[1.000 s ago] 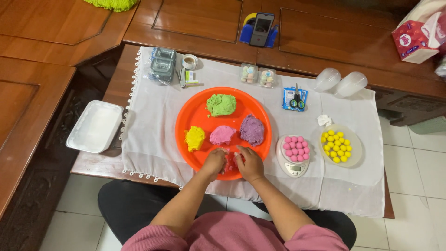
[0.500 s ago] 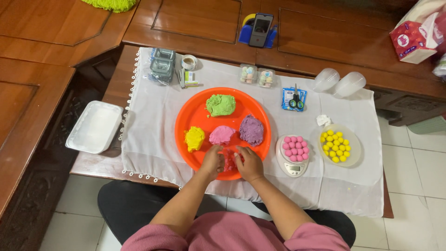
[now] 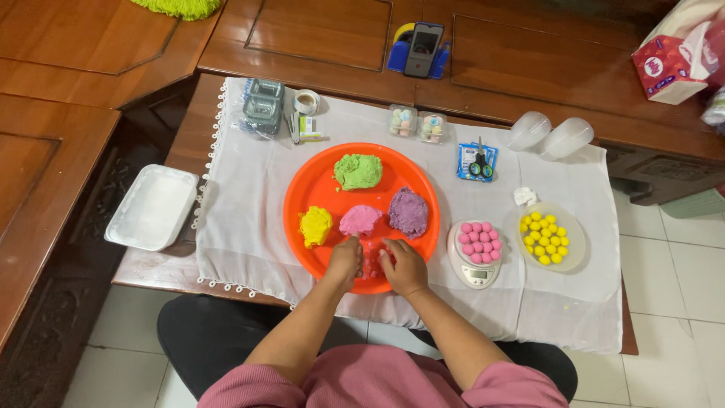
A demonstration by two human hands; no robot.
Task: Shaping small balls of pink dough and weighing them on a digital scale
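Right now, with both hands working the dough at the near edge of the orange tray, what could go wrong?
1. The left hand and right hand press a pink piece near the rim of the orange tray; bits may fall onto the white cloth.
2. The pink lump, yellow lump and purple lump lie close together, so colours could mix.
3. The pink balls heaped on the small scale might roll off.

A dark phone screen (image 3: 423, 47) stands in a blue holder on the far wooden ledge. A red-and-white tissue pack (image 3: 668, 66) sits far right. A blue sachet (image 3: 476, 161) lies beside the orange plate (image 3: 302, 204).
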